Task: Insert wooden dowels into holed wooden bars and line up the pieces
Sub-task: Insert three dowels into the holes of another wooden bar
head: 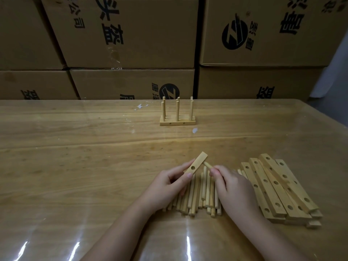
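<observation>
My left hand (pixel 167 185) grips a holed wooden bar (pixel 196 162), tilted up to the right above the table, one round hole showing near my thumb. My right hand (pixel 233 183) pinches a short wooden dowel (pixel 264 164) whose tip points at the bar's underside. Beneath both hands lies a pile of loose dowels (pixel 197 194). A stack of holed bars (pixel 276 187) lies to the right of my right hand. Farther back stand finished pieces (pixel 177 114): bars with upright dowels set one behind another.
The wooden table (pixel 75 157) has a glossy clear covering. Stacked cardboard boxes (pixel 131 34) form a wall along its far edge. Small white scraps (pixel 194 130) lie near the finished pieces. The table's right edge slants away at the far right.
</observation>
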